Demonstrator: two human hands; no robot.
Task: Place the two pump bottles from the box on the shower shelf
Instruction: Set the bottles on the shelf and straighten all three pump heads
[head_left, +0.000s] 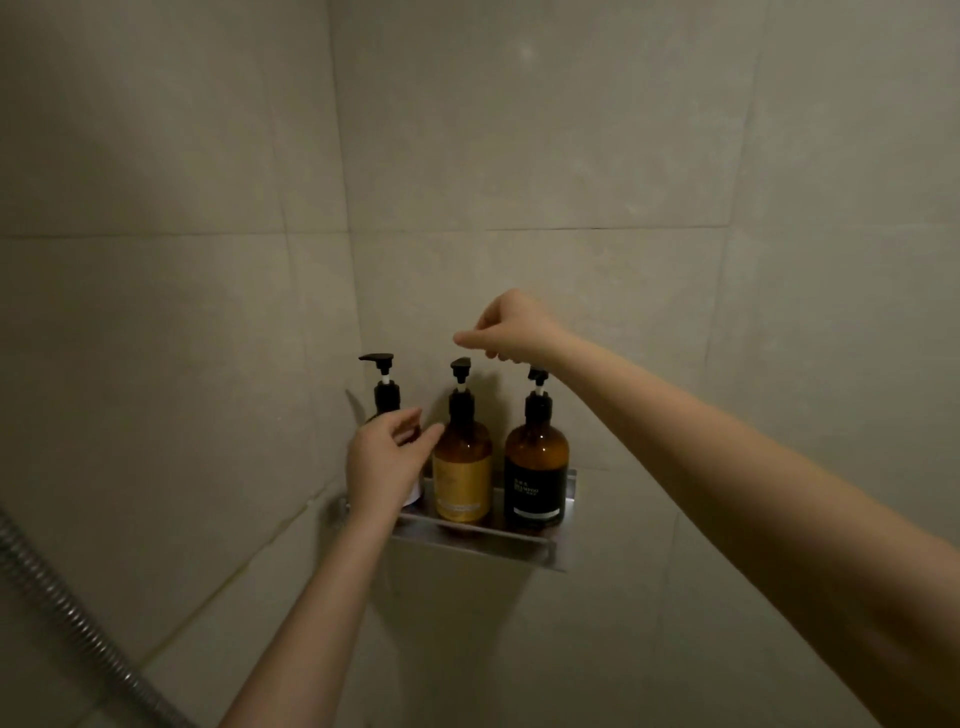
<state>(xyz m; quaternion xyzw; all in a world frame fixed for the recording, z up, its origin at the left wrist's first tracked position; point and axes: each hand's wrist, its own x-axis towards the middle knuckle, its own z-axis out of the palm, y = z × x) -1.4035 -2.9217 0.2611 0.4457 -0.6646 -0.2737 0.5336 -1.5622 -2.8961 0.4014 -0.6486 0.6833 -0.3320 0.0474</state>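
Three amber pump bottles stand upright in a row on the metal shower shelf (483, 540), which is fixed in the tiled corner. The middle bottle (462, 467) has a yellow label, and the right bottle (536, 478) a black label. My left hand (382, 467) hides most of the left bottle (385, 389); only its black pump shows. That hand hovers in front of the left and middle bottles with fingers apart, gripping nothing. My right hand (511, 330) hangs just above the middle and right pumps, fingers loosely curled, empty. No box is in view.
Beige wall tiles (519, 156) surround the shelf on both sides of the corner. A ribbed metal shower hose (78, 623) runs diagonally across the lower left.
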